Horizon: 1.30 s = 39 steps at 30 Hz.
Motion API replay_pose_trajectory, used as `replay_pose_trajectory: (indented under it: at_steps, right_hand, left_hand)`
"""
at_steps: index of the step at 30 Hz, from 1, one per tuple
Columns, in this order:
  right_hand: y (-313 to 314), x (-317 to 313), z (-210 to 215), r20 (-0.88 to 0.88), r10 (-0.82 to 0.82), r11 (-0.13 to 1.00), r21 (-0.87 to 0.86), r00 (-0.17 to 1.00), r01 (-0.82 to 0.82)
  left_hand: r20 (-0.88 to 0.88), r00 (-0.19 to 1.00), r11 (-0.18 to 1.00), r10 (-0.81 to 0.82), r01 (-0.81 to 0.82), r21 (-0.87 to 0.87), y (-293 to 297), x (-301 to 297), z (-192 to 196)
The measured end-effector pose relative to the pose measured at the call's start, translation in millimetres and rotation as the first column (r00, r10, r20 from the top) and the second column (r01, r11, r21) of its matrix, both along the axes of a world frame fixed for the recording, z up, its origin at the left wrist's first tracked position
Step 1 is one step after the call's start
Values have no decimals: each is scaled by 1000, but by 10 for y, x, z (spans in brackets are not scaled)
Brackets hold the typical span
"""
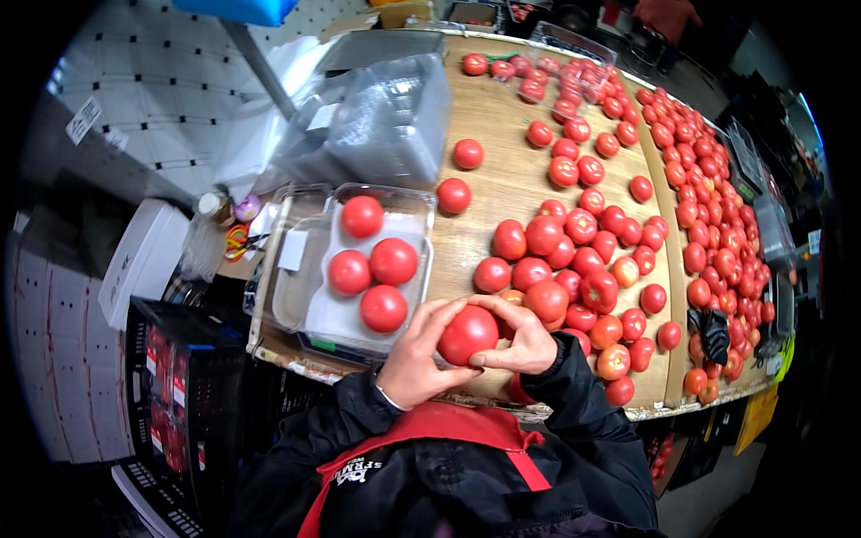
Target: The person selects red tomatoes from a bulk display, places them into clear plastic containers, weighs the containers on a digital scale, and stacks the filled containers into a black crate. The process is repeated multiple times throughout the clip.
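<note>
A large red tomato [468,335] is held between my two hands above the near edge of the table. My left hand [414,356] curls round its left side, and my right hand [523,341] grips it from the right with thumb and fingers. Just left of my hands, a clear plastic tray [429,260] with a white liner holds several tomatoes [393,261]. Many loose tomatoes [587,262] lie on the wooden table [466,247] to the right of my hands, some close to my right wrist.
Stacked clear plastic trays [395,117] stand at the back left. A wooden divider [668,224] separates another mass of tomatoes [717,233] at the right, with a black crumpled item [714,336] on them. Below left stands a black crate [215,359] of packed tomatoes. A person [668,16] is far back.
</note>
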State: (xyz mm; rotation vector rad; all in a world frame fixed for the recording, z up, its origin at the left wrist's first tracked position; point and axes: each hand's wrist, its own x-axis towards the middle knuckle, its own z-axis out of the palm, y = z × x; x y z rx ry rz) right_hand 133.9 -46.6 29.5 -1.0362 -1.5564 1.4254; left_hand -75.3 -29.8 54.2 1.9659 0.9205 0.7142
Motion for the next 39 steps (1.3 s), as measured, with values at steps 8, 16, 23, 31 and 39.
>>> replay_pose_trajectory:
  at_steps: [8,16,23,31,39]
  right_hand:
    - [317,-644,-117,220,-193,980,79,956,180]
    - [1068,-1401,-29,681,-291,876,471,672,-99]
    - [1389,-1778,-202,845,-87,927,263,528,-268]
    - [1351,-1575,-349,730,-333,860,495,597,-125]
    - [1171,-1071,-363,190,-652,685,561,734,464]
  left_hand:
    - [-185,921,930,343,-305,206,153,-1252,-62]
    - [-413,850,905,327,-156,395,389,-1518,-324]
    - [-521,795,917,312,-109,383,397,-1555,-333]
    - [-682,681,929,266,7,370,572,-1508,-393]
    - [-479,877,967,20,105,234,740,-1719,-335]
